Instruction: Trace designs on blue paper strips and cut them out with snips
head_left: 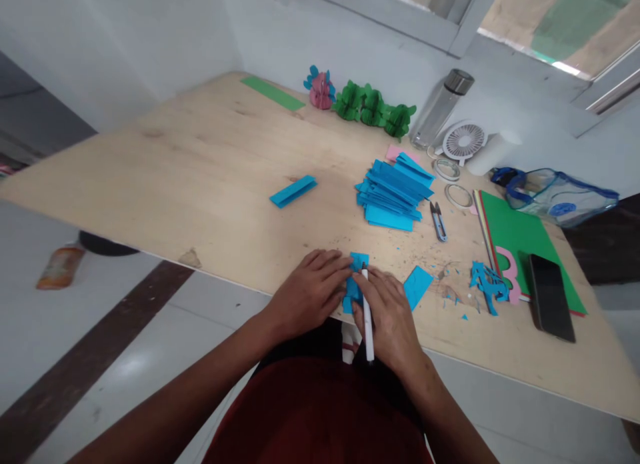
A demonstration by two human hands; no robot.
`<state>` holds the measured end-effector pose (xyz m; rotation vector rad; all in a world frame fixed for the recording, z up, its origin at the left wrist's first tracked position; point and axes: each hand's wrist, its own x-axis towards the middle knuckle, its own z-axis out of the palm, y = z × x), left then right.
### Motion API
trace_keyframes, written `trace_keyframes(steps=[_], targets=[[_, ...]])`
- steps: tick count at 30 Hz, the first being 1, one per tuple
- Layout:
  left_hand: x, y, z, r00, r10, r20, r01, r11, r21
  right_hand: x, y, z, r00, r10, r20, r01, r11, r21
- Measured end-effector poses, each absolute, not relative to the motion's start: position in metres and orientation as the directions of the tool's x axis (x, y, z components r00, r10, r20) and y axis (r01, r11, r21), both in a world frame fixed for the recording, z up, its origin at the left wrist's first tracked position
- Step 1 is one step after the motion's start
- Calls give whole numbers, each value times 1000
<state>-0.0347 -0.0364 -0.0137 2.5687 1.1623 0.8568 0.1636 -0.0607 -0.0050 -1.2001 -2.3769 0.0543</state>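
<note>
At the near edge of the table, my left hand [316,287] lies with its fingers stretched over the left side of a small blue paper piece [359,259]. My right hand [389,311] is closed round a white pen [369,324], whose dark upper tip points away from me beside the paper. Both hands partly cover this paper. Just right of my right hand lies another blue paper strip [417,285]. A folded blue strip [293,191] rests alone further up the table, left of a pile of folded blue strips [393,192].
Small blue-handled thread snips [439,222] lie right of the pile, near tape rolls [459,196]. Blue offcuts [487,284], a pink cutout [509,274] and a phone [551,296] are at right. Green paper ornaments [373,107], a bottle [443,109] and a fan [465,141] line the wall.
</note>
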Motion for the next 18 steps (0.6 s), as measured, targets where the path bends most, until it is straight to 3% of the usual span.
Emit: trace_keyframes(steps=[18], targets=[[-33, -38, -8, 528, 754, 391, 635, -656, 407, 164, -59, -6, -488, 790, 372, 737, 601, -309]])
